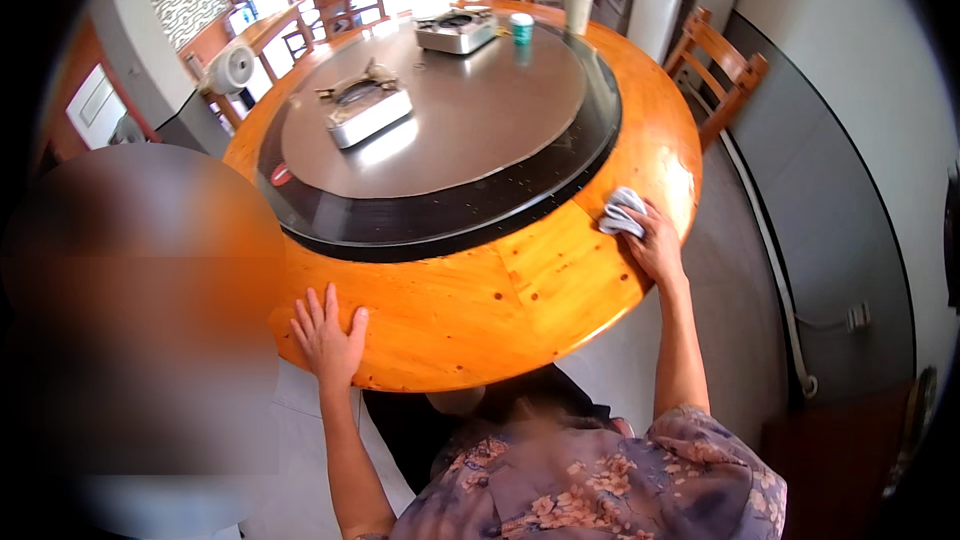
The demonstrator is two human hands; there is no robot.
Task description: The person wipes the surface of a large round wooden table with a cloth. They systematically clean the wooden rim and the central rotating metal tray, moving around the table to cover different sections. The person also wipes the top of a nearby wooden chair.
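Before me stands a round, varnished wooden table (450,315) with a dark glass turntable (480,214) at its middle. A brown round mat or sheet (495,120) covers most of the turntable. My right hand (656,244) grips a folded grey-white cloth (622,211) on the wooden rim at the right. Flat on the near left rim rests my left hand (328,334), its fingers spread and holding nothing. Whether the cloth lies fully against the wood is hard to tell.
Two portable gas stoves (371,116) (456,30) stand on the turntable. Beyond them are a green cup with a white lid (522,28) and a tall pale cup (578,10). Wooden chairs (720,67) flank the table. A wall (832,165) runs along the right; a blurred area covers the left.
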